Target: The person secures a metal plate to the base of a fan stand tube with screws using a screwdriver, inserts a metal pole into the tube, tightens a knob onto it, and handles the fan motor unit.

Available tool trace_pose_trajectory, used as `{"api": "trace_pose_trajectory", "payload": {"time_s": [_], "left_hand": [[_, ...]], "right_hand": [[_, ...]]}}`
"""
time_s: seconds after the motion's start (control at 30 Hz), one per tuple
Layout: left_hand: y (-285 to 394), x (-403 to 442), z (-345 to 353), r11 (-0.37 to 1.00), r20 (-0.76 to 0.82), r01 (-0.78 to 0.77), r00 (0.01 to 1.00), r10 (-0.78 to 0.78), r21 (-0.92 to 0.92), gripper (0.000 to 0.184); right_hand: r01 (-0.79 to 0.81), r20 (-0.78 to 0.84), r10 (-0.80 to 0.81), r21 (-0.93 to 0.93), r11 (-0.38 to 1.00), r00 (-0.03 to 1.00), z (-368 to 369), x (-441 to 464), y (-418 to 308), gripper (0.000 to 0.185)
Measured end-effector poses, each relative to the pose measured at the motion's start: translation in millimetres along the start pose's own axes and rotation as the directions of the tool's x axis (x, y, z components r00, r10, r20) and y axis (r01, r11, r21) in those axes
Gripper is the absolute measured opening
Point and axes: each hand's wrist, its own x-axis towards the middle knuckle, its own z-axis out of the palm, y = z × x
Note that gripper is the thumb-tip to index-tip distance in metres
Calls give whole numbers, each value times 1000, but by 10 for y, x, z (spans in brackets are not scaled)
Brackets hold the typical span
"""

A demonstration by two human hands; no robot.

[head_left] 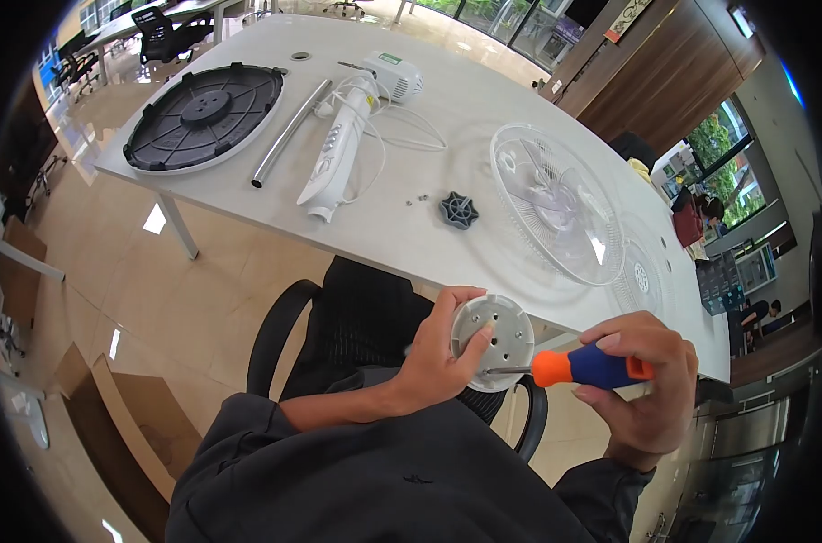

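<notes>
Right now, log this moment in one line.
left hand: holding round disc | right hand: gripping screwdriver, tip at disc | table: dark knob, metal tube

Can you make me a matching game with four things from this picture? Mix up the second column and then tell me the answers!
Things:
1. screwdriver
2. pale round disc
3. metal tube
4. star-shaped knob

Where or what colour:
A. silver, between the big black round piece and the white post
B. dark grey, on the table
C. orange and blue, in the right hand
D. held in the left hand

Right pairs: 1-C, 2-D, 3-A, 4-B
</notes>
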Motion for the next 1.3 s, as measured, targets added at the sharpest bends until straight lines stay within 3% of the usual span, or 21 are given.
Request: {"api": "trace_pose_trajectory", "payload": {"time_s": [0.13,0.3,0.5,0.63,0.87,1.03,1.1,1.13,1.17,1.2,1.27,1.3], "left_hand": [[22,-31,-20,1000,0,30,1000,-30,6,39],[34,-62,-25,997,14,67,998,-66,-49,39],[22,-133,-12,996,16,71,997,-70,-58,38],[-3,-168,15,994,8,85,996,-85,-69,39],[-20,-166,38,990,-7,107,994,-109,-88,40],[43,-104,40,983,5,131,991,-131,-130,38],[-1,-89,0,994,21,41,999,-39,-100,38],[117,-42,-102,984,54,148,988,-143,-99,40],[171,18,-193,976,63,175,984,-168,-126,36],[189,64,-288,968,71,200,979,-191,-152,34],[101,144,-570,970,-19,220,975,-223,-101,25],[84,181,-709,974,-75,219,972,-223,-58,22]], "right_hand": [[0,7,1,-95,995,1000,22,-36,-106,51],[-31,-107,12,-178,984,994,76,-127,-122,49],[5,-121,-16,-94,996,992,71,-167,-130,44],[72,-110,-94,-187,980,989,94,-200,-213,37],[75,-196,-104,-153,985,975,118,-268,-142,37],[-14,-46,12,-51,999,999,-198,-210,-123,39],[129,-275,-129,-17,991,953,-268,-277,-16,52],[7,-584,122,213,977,802,-257,-324,-11,63],[-69,-688,96,67,995,720,-249,-260,67,70],[-19,-653,111,146,989,749,-281,-271,212,57],[-2,-626,352,489,872,696,-61,-290,622,38],[-66,-596,462,565,822,657,144,-329,788,34]]}}
